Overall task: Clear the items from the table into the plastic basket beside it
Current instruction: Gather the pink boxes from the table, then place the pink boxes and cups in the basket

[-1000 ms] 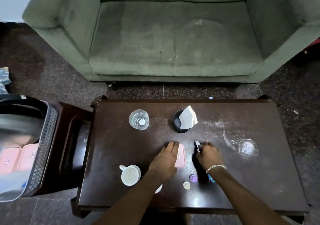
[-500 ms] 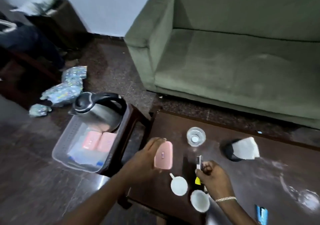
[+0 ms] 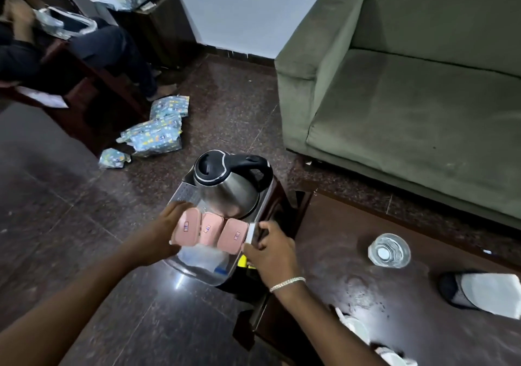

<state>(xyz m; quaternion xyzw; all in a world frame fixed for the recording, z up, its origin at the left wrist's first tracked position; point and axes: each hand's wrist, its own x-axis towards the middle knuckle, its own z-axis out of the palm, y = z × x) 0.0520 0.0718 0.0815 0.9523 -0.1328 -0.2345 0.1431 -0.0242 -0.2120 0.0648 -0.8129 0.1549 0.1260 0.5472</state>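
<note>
The clear plastic basket [image 3: 183,193] stands on a dark stool left of the table and holds a steel kettle [image 3: 228,188] and two pink lidded boxes [image 3: 222,231]. My left hand [image 3: 166,230] holds a third pink box [image 3: 186,227] over the basket's left side, beside those two. My right hand [image 3: 270,250] grips a small silver and black object [image 3: 251,233] at the basket's right rim. On the dark table [image 3: 394,295] stand a glass of water [image 3: 389,250], a black cup with white tissue [image 3: 485,292] and a white mug [image 3: 358,329], partly hidden by my right arm.
A green sofa [image 3: 408,97] runs behind the table. Patterned packets [image 3: 155,131] lie on the dark floor left of the basket. A seated person [image 3: 84,44] and dark wooden furniture occupy the far left corner.
Both hands moved left from the table to the basket, the left carrying the pink box, the right the small silver object. My view swung left with them.
</note>
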